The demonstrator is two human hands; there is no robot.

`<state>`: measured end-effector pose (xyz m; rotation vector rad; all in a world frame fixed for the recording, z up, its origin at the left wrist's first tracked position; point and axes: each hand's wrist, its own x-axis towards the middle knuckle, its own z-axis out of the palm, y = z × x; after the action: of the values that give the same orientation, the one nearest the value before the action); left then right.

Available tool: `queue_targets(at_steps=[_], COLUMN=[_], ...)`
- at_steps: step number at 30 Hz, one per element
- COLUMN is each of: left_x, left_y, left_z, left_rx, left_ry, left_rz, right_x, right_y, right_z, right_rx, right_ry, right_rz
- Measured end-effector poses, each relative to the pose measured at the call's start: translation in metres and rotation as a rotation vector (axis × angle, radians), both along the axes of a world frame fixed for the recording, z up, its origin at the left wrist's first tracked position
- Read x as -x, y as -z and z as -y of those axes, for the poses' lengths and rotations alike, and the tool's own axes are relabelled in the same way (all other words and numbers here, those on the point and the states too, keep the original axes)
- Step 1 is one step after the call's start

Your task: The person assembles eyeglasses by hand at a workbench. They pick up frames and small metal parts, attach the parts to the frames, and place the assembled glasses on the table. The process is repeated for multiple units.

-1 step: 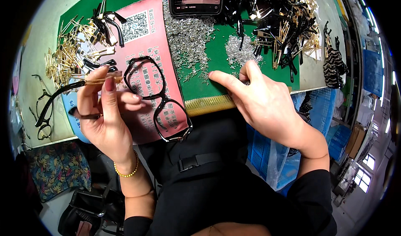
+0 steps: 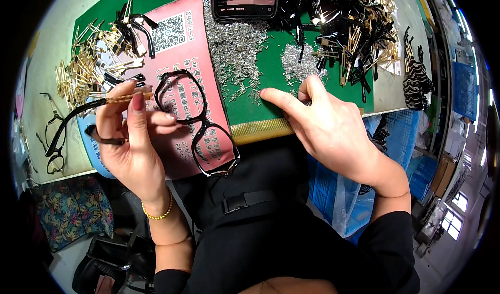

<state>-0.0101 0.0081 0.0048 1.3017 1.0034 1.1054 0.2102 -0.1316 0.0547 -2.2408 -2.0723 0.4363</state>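
Observation:
My left hand point(image 2: 133, 138) is closed, pinching a black eyeglass temple point(image 2: 87, 106) by its gold-coloured metal end between thumb and fingertips. Its curved dark tip points down to the left. Beside those fingers hangs a black eyeglass front point(image 2: 203, 121), its two rims tilted over a pink printed sheet; the fingers touch or hold its upper rim. Another dark piece point(image 2: 107, 138) crosses behind the same fingers, mostly hidden. With one finger stretched out, my right hand point(image 2: 333, 130) touches the near edge of a pile of tiny silver screws point(image 2: 237, 49). Its other fingers are bent and partly hidden.
Gold and black temples point(image 2: 78, 83) lie heaped at left, more black temples point(image 2: 359, 28) at right. A smaller screw pile point(image 2: 299, 62) sits between. A phone point(image 2: 245, 2) stands at the back. Blue crates point(image 2: 325, 184) stand below the table's yellow front edge point(image 2: 263, 132).
My left fingers have shifted very slightly, and the dark piece behind them sits a little higher. The right hand has not moved.

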Motion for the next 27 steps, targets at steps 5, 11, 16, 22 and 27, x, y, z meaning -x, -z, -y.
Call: queue_targets(at_steps=[5, 11, 16, 22, 27], left_x=[-0.011, 0.000, -0.001, 0.002, 0.000], left_y=[0.003, -0.001, -0.007, -0.004, -0.006], left_z=[-0.019, -0.009, 0.001, -0.001, 0.004], left_rx=[0.048, 0.242, 0.218, 0.154, 0.111], left_ry=[0.089, 0.384, 0.442, 0.479, 0.442], left_rz=[0.002, -0.123, -0.207, -0.225, -0.243], right_x=[0.003, 0.000, 0.013, 0.016, 0.016], right_y=[-0.003, -0.015, -0.015, -0.001, 0.000], right_z=[-0.004, -0.004, -0.016, -0.032, -0.033], right_rx=[0.062, 0.144, 0.083, 0.022, 0.036], right_ry=[-0.056, -0.051, -0.219, -0.326, -0.327], right_rz=[0.069, -0.073, -0.199, -0.134, -0.132])
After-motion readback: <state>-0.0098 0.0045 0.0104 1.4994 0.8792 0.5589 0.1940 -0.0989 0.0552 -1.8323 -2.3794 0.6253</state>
